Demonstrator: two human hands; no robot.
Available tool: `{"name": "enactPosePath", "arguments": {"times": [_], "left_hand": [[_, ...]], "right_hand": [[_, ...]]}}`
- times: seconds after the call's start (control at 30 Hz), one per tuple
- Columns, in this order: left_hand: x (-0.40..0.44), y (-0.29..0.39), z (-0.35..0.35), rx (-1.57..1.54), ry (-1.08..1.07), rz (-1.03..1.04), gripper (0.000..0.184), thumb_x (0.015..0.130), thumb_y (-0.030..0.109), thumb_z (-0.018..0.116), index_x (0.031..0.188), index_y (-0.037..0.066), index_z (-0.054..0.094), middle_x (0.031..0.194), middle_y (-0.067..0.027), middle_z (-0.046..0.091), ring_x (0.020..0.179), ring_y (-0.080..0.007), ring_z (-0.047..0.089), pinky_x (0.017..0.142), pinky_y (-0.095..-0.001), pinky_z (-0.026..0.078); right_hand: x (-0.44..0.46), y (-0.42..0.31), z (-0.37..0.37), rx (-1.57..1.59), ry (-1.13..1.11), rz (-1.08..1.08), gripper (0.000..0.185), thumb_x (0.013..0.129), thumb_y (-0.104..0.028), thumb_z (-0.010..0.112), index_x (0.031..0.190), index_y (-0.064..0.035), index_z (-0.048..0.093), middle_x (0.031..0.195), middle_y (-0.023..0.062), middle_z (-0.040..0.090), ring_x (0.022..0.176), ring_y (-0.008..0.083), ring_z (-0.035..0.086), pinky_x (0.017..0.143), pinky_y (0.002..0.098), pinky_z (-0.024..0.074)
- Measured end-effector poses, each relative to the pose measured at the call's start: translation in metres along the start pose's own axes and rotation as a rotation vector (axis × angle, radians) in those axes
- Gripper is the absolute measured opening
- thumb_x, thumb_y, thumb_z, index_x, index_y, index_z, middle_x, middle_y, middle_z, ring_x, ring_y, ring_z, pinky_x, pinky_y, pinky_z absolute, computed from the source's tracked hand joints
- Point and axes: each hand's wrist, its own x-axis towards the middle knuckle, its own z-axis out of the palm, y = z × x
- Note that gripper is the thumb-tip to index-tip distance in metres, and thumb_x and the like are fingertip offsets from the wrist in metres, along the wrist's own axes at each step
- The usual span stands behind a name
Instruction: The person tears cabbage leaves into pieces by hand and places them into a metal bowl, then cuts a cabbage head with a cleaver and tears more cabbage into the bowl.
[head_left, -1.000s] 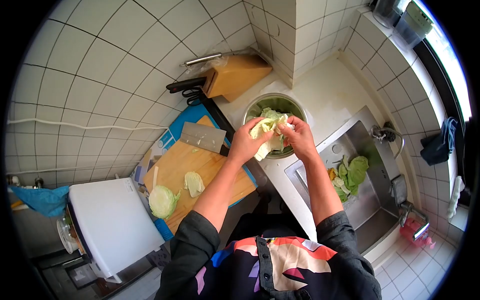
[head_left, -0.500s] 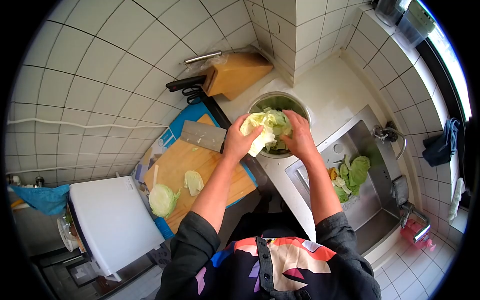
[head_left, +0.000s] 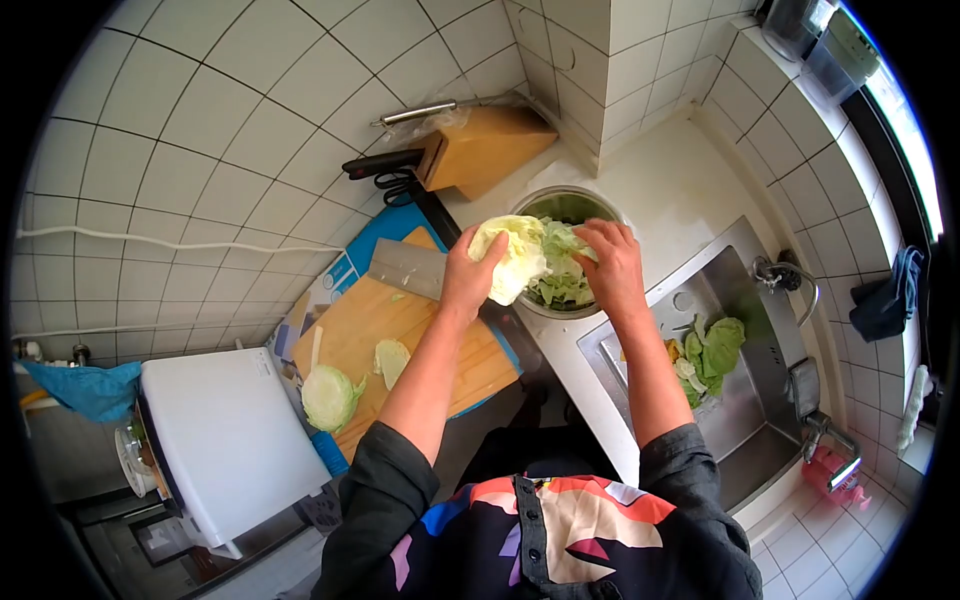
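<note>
The cabbage piece (head_left: 514, 264) lies between the hands, long axis roughly away from the body, gripped by the nearer left hand (head_left: 465, 277); the right hand (head_left: 615, 265) pinches a leaf (head_left: 565, 241) over the bowl (head_left: 570, 207).

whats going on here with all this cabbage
Someone's left hand holds a pale cabbage piece at the edge of a metal bowl, while the right hand pinches leaf over the torn leaves inside. The cut cabbage is on the cutting board, near the cleaver; more green leaves lie in the sink.
</note>
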Motion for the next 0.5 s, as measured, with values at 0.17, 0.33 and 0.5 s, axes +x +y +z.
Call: {"name": "enactPosePath", "arguments": {"times": [0.17,0.33,0.5], "left_hand": [[-0.003,-0.008,0.010,0.118,-0.040,0.069,0.043,0.083,0.030,0.066,0.111,-0.001,0.055,0.097,-0.0083,0.063,0.086,-0.0127,0.058,0.075,-0.0260,0.046],[-0.001,-0.007,0.009,0.087,-0.003,0.090,0.037,0.084,0.021,0.065,0.112,0.000,0.055,0.097,-0.0082,0.062,0.087,-0.0134,0.058,0.075,-0.0263,0.047],[-0.004,-0.005,-0.007,-0.204,-0.011,-0.050,0.033,0.082,0.010,0.065,0.111,0.000,0.054,0.100,-0.0080,0.061,0.087,-0.0133,0.059,0.075,-0.0267,0.048]], "right_hand": [[0.009,-0.039,0.007,0.336,-0.193,0.163,0.029,0.071,-0.007,0.069,0.099,-0.0050,0.062,0.088,0.0131,0.060,0.076,0.0269,0.059,0.067,0.0361,0.0485],[0.005,-0.037,0.021,0.366,-0.067,0.211,0.021,0.075,-0.001,0.064,0.096,-0.0029,0.062,0.088,0.0125,0.061,0.074,0.0238,0.061,0.060,0.0305,0.0509],[0.002,-0.001,0.010,0.153,-0.086,0.282,0.023,0.076,-0.007,0.066,0.098,-0.0037,0.062,0.085,0.0130,0.060,0.072,0.0256,0.059,0.064,0.0325,0.0489]]}}
